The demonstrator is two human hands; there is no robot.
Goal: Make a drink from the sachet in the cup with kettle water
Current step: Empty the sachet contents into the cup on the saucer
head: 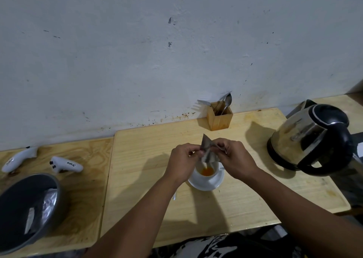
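Both the left hand (183, 160) and the right hand (234, 159) pinch a silvery sachet (208, 152), tipped over the white cup (208, 173) holding orange powder, on its saucer (206, 183). Pale wooden table (255, 202), scuffed grey wall (157, 51); steel kettle (312, 138) at right. No readable print on the sachet.

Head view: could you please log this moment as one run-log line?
step: emptying sachet | hands: left and right both pinch it | cup: orange powder inside, on saucer | kettle: untouched, right

both hands (183, 159) (235, 159) pinch sachet (208, 152) over cup (208, 172), orange powder inside; kettle (312, 138) right.
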